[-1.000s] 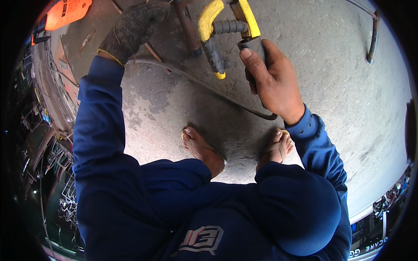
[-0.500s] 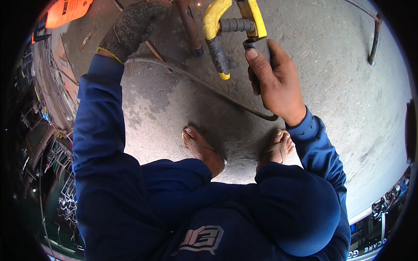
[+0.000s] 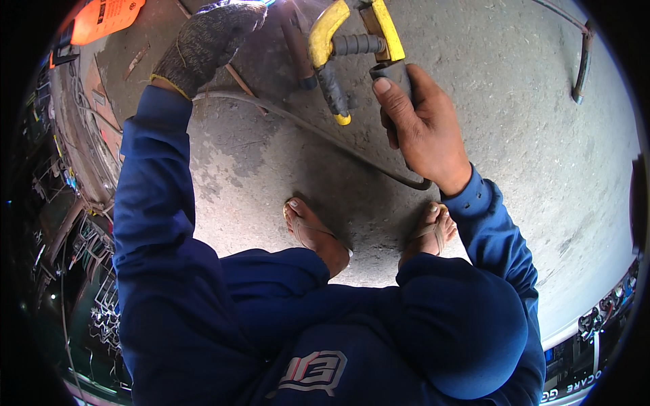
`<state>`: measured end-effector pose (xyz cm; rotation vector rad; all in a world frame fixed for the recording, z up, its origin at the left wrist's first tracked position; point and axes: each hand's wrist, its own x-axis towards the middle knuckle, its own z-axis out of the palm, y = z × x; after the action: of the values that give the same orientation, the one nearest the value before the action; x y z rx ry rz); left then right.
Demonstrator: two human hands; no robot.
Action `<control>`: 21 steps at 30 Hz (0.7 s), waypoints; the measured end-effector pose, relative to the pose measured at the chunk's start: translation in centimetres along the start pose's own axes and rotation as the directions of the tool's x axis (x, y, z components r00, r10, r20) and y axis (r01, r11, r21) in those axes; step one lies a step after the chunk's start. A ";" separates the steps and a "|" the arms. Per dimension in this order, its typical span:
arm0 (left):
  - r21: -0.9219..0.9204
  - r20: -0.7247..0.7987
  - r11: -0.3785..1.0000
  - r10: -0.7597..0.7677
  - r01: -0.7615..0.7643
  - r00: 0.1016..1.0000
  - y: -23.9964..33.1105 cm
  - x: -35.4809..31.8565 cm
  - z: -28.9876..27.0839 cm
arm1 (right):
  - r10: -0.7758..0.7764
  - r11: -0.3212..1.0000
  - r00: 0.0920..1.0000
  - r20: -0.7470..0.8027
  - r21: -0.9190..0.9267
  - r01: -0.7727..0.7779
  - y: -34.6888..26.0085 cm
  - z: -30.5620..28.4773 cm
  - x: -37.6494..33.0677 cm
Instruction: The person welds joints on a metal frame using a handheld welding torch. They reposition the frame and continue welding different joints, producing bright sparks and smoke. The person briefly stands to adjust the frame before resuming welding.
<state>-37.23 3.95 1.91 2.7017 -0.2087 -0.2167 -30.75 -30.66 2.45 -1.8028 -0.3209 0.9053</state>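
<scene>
Rough grey concrete floor [image 3: 542, 135], pitted and stained, fills the upper and right frame; my sandalled feet [image 3: 315, 233] stand at centre.

Yellow metal frame with a ribbed grey handle [image 3: 352, 47], top centre. Its dark stem runs down-left to a yellow tip, just left of my right hand, which is the nearer one.

Grey hose [image 3: 305, 125], long and thin, curves from upper left to beneath my right wrist.

My left hand [image 3: 206, 37], in a speckled grey knit glove, upper left: whether this grip is closed, I cannot tell.

My right hand [image 3: 423, 125], bare, grip clamped on a dark grey handle [image 3: 393, 71], thumb laid along it.

Orange tag [image 3: 101, 17], far upper left.
</scene>
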 end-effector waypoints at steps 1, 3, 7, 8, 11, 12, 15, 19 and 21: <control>0.073 -0.033 0.995 0.064 -0.061 0.997 0.4 0.4 0.0 | 0.010 1.000 1.000 0.005 -0.007 -0.010 0.0 0.0 0.0; 0.223 -0.086 0.959 0.197 -0.174 0.977 0.7 0.8 -0.1 | 0.030 0.999 0.999 0.014 -0.023 -0.030 0.0 0.0 0.0; 0.231 -0.001 0.953 0.203 -0.198 0.979 -0.6 0.2 -0.6 | -0.002 0.984 0.999 0.032 0.177 -0.003 0.1 0.3 -0.4; 0.233 0.021 0.951 0.204 -0.203 0.979 -1.2 -0.1 -0.7 | -0.029 0.985 0.999 0.045 0.172 0.021 0.0 0.0 -0.4; 0.110 0.042 0.983 0.146 -0.149 0.988 -3.0 -1.0 -0.5 | 0.010 0.992 0.999 0.036 0.128 -0.015 0.0 -0.3 -0.3; 0.049 0.043 0.992 0.115 -0.118 0.992 -3.4 -1.2 -0.4 | 0.026 0.993 0.999 0.024 0.116 -0.029 0.1 -0.3 -0.3; 0.137 0.023 0.982 0.125 -0.127 0.992 -4.1 -1.3 0.1 | -0.004 0.998 1.000 0.022 0.069 0.002 0.0 -0.3 -0.2; 0.247 -0.002 0.959 0.147 -0.142 0.989 -3.7 -1.0 0.3 | 0.016 1.000 1.000 0.020 0.021 -0.016 0.1 -0.2 -0.2; 0.295 -0.016 0.943 0.168 -0.156 0.986 -3.3 -0.9 0.3 | 0.017 1.000 1.000 0.013 0.002 -0.017 0.2 -0.1 -0.2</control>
<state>-37.81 7.02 0.39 2.9584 -0.4845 -0.0859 -30.82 -30.95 2.41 -1.8009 -0.3126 0.9291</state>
